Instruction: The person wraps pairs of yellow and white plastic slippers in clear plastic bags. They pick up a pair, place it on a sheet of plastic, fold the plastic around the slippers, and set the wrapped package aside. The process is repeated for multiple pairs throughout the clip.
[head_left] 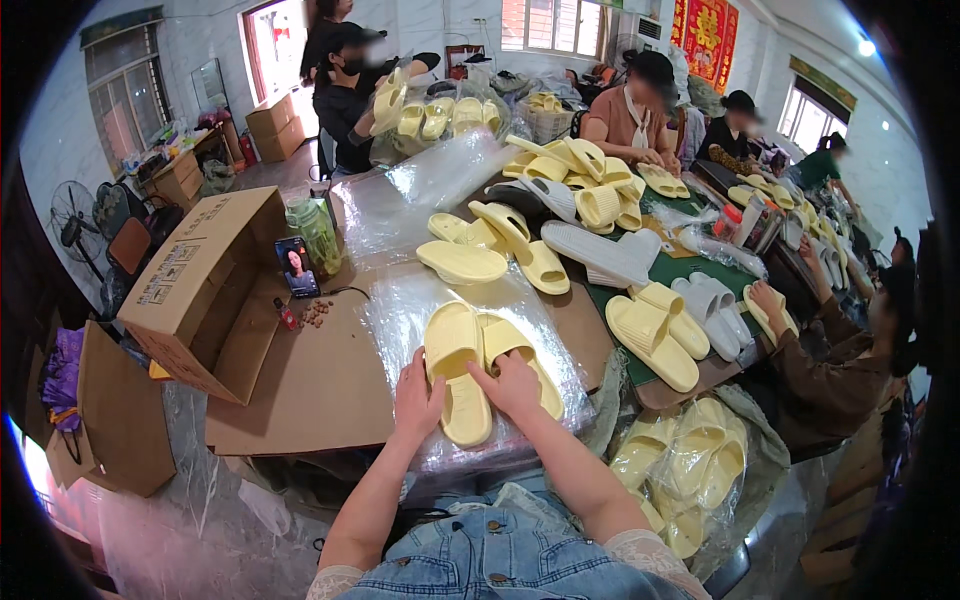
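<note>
Left hand (417, 396), thumb spread, touches the yellow slipper (460, 365) at its right; right hand (508, 384) (grip cannot be told) reaches into the mate (545, 385) beneath; apparently pair-arranging, next needing even alignment.

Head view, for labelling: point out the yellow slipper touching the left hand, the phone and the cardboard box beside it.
Yellow slipper (453, 338): head view, on its strap.
Phone (296, 268): head view, on its lit screen.
Cardboard box (197, 255): head view, on its printed side.

Pale walls (440, 22), barred window (555, 25) (bright), glossy floor (225, 550)
</note>
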